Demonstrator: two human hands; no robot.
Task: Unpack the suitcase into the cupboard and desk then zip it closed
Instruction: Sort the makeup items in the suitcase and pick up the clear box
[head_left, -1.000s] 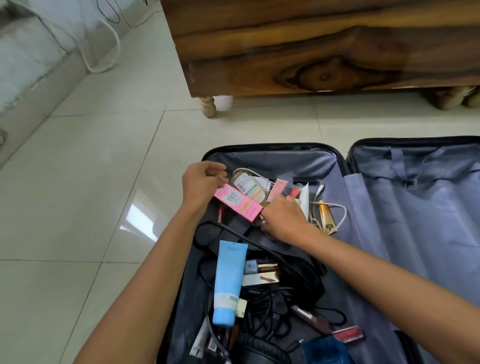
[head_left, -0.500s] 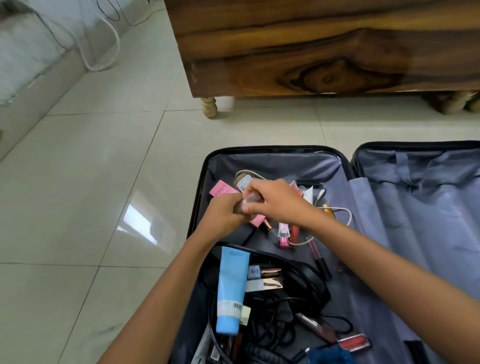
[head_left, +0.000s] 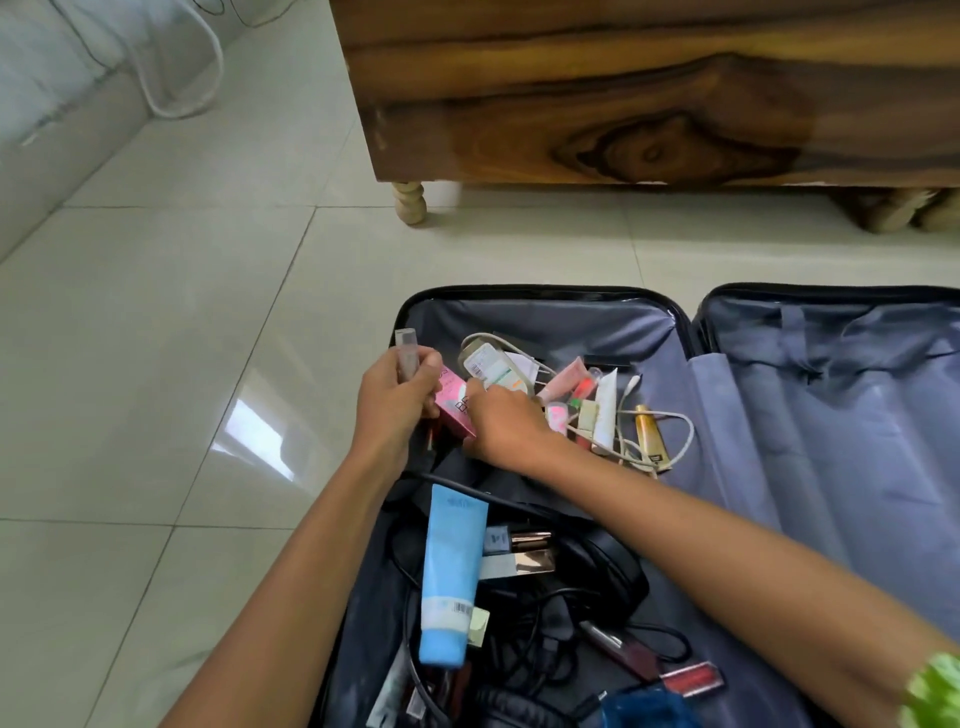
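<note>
Over the suitcase (head_left: 545, 312), left grip (head_left: 397, 400) holds a tube (head_left: 407, 353); right grip (head_left: 506, 421) pinches a pink box (head_left: 454, 405).

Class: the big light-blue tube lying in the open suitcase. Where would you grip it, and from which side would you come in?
Probably grip the blue tube across its broad middle, coming straight down from above. It lies flat on top of the black cables, cap end nearest the person, with both long edges exposed, so fingers and thumb can close across its width.

A white cable (head_left: 176, 78) loops over the tiled floor (head_left: 156, 312).
</note>
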